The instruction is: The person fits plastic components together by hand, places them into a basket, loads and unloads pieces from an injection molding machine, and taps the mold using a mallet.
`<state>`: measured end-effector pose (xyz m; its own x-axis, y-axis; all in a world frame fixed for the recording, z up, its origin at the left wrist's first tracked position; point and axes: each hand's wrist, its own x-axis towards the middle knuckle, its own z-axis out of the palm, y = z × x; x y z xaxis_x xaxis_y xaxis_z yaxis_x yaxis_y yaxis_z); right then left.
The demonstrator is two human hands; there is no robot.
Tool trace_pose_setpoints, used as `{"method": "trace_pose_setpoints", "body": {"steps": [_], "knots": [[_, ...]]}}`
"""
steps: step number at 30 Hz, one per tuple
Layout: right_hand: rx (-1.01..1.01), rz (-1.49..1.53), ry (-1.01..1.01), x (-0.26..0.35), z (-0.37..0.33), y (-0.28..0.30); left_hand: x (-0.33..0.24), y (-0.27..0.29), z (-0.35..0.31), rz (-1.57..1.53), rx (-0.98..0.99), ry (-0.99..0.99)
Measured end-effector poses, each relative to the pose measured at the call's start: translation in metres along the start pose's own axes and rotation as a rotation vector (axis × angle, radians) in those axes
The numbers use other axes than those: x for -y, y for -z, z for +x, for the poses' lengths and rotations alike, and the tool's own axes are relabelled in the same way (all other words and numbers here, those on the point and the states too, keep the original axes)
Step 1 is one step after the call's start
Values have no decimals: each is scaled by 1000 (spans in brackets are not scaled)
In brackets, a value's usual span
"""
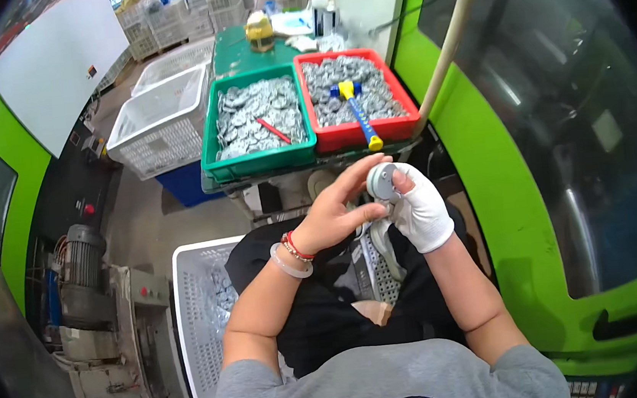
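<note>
A round grey metal disc [385, 182] with a pale greenish rim is held up in front of my lap. My right hand [424, 216], in a white glove with its thumb tip bare, grips it, the thumb pressed on its face. At the disc's left side is my bare left hand [336, 211], wearing bracelets. Its fingers and thumb are spread in a curve around the rim; whether they touch it is unclear. Beyond my hands, a green tray [260, 162] and a red tray [367, 133] hold heaps of small grey metal parts.
A yellow-and-blue hammer [359, 115] lies across the red tray, and a red stick-like tool [273, 130] on the parts in the green one. White crates [159, 126] stand left of the table. Beside my left leg sits a white basket [192, 318]. Green machine panels [496, 174] rise at right.
</note>
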<state>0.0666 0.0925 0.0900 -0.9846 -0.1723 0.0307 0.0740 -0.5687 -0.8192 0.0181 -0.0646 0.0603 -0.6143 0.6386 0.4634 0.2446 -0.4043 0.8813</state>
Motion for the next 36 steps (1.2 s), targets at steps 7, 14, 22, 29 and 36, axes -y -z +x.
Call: {"method": "trace_pose_setpoints", "body": {"steps": [7, 14, 22, 29, 36], "knots": [[-54, -402, 9, -31, 59, 44, 46, 29, -2, 133, -282, -42], [-221, -268, -44, -44, 70, 81, 60, 31, -3, -101, -519, 139], [-161, -31, -167, -37, 66, 88, 62, 31, -5, -382, -507, 207], [-179, -100, -210, -43, 67, 83, 63, 26, -2, 399, -537, 86], [-178, -76, -225, -49, 66, 84, 64, 24, -6, 362, -493, 171]]}}
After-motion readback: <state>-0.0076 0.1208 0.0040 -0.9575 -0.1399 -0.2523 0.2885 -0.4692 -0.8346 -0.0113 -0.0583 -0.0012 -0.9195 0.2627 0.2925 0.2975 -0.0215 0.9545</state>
